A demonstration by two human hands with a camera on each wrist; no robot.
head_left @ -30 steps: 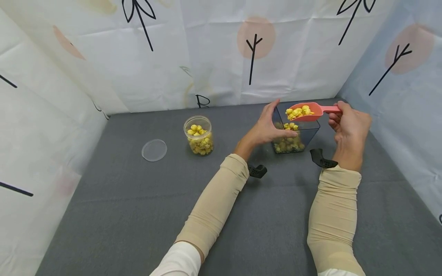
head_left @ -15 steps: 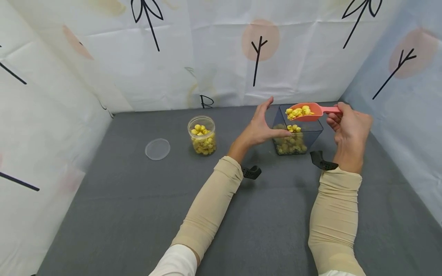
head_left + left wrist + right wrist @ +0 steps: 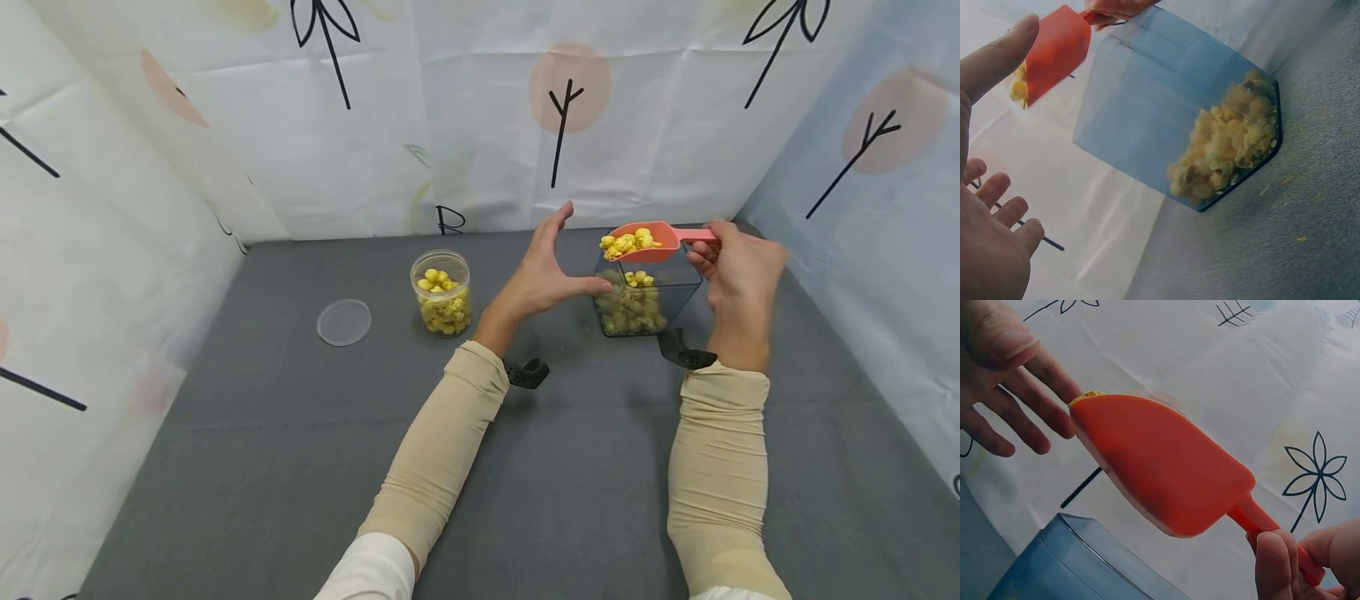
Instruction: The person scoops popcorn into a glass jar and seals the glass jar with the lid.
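Fingers and thumb of the right hand pinch the handle of a coral-red scoop, likely far back to keep the knuckles clear of its load. That scoop hangs above the blue-tinted, square-mouthed plastic bin, apart from its rim, its bowl roughly level, which presumably stops the yellow popcorn heaped toward the tip from rolling out. The left hand is empty, thumb and fingers spread wide just left of the bin; the left wrist view shows it apart from the wall, perhaps poised to steady the bin or shield its side. More popcorn covers the bin's floor. Farther left on the grey cloth, an uncapped clear jar of popcorn stands upright, out of the hands' way, with a translucent disc-shaped lid lying flat beside it, probably set aside to leave the mouth accessible.
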